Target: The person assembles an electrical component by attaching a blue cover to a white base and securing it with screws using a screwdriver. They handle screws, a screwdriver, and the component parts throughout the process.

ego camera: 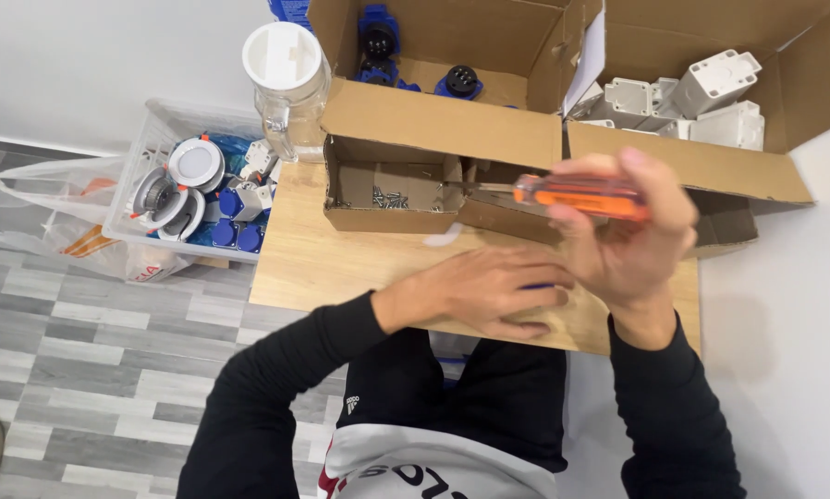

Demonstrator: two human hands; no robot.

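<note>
Head view: right hand (618, 245) closed round orange-handled screwdriver (577, 197), shaft level, tip toward small cardboard tray (392, 214) of screws (389, 197). Left hand (489, 291) flat on wooden table (313, 263), fingers extended, covering something blue. Judgement: steady that part firmly. Large brown cartons (489, 125) behind; clear bin (156, 157) left

A small open brown carton (392, 189) sits on the wooden table, screws inside. Behind it stand two large open brown cardboard boxes: the left box (443, 115) holds blue parts, the right box (711, 157) white ones. On the floor at left, a clear plastic bin (142, 162) sits beside a translucent bag (59, 217).
</note>
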